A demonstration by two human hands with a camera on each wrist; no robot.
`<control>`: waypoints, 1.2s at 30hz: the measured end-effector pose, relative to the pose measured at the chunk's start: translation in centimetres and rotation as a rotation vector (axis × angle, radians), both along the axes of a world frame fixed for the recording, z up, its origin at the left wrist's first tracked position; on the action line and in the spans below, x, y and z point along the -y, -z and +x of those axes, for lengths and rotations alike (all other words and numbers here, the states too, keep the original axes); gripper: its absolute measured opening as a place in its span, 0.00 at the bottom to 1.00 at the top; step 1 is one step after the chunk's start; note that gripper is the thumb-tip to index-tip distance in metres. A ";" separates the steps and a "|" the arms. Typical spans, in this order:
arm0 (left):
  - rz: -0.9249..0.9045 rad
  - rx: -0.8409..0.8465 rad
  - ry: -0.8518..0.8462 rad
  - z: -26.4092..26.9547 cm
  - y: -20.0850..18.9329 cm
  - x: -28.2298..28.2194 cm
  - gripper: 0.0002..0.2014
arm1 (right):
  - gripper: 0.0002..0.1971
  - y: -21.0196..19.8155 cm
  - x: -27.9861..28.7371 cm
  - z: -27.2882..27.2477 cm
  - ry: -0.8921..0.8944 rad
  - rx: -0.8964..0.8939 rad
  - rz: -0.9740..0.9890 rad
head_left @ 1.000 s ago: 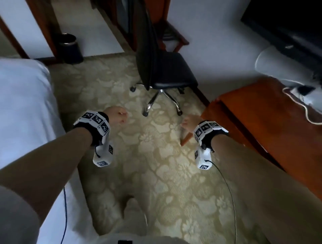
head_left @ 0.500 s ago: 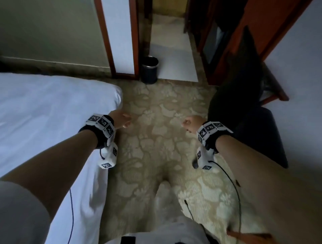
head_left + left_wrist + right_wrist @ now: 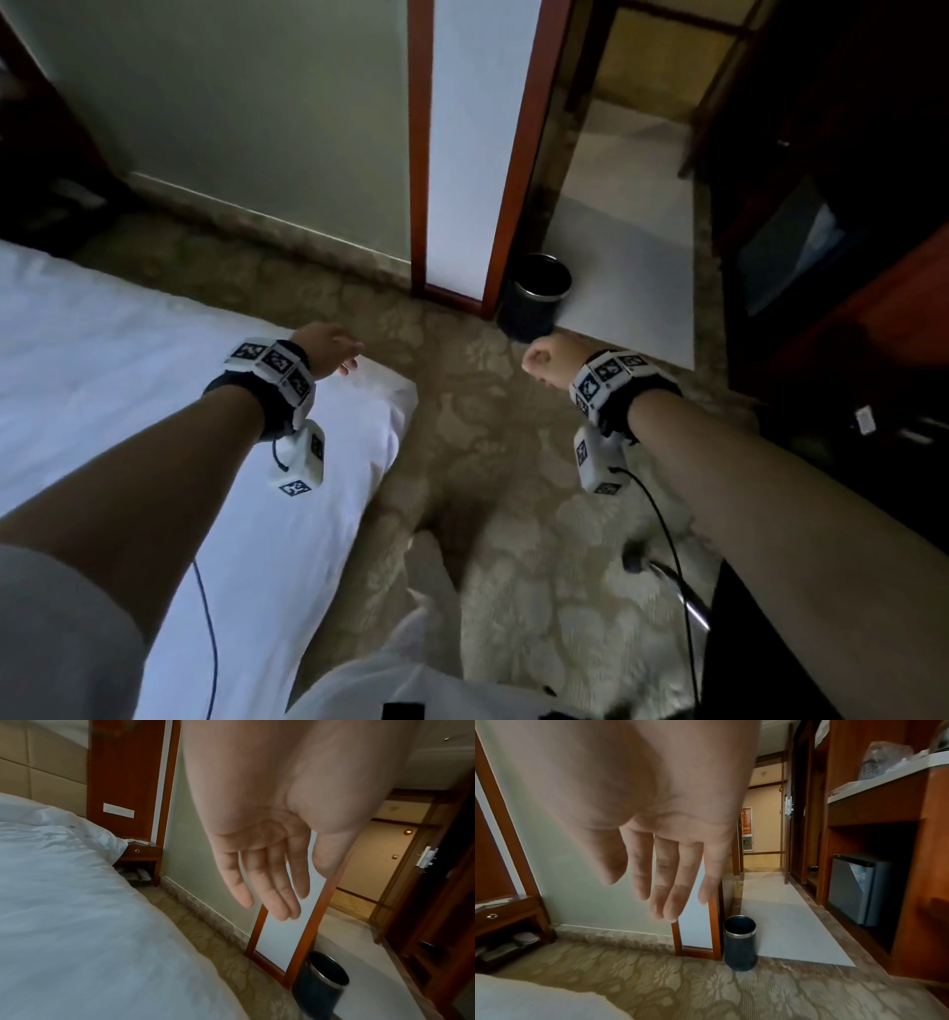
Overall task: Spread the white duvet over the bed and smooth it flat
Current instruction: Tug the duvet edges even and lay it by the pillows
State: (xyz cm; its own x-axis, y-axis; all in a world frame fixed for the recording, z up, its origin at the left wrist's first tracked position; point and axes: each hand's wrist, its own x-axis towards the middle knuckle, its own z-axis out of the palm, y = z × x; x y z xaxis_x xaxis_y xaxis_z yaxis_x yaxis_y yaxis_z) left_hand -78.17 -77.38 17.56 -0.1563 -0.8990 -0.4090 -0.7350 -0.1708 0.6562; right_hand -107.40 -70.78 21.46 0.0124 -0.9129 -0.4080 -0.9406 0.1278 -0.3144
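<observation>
The white duvet covers the bed on the left, its corner hanging near the carpet; in the left wrist view the duvet runs back toward rumpled folds by the headboard. My left hand hovers just above that corner, empty, with its fingers straight and relaxed. My right hand floats over the carpet to the right of the bed, touching nothing, and its fingers hang loosely extended. A sliver of duvet shows at the bottom left of the right wrist view.
A dark round bin stands by a wooden door frame ahead. A nightstand sits at the bed's head. Dark wooden cabinets with a small fridge line the right. A black chair is at my lower right.
My view has swung left from the chair and desk toward the bed corner and doorway. Both hands stay raised and empty; the left one now hovers over the duvet corner.
</observation>
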 end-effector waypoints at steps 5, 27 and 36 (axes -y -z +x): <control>-0.008 -0.017 0.017 -1.9 -0.4 15.1 0.14 | 0.16 -1.1 14.9 -2.4 0.010 -0.023 0.036; 0.042 0.039 -0.584 6.6 -0.5 52.7 0.11 | 0.15 2.4 75.3 11.3 -0.569 -0.045 0.055; 0.099 0.005 -0.980 25.4 1.5 56.6 0.14 | 0.13 4.5 84.5 34.0 -0.925 0.082 0.131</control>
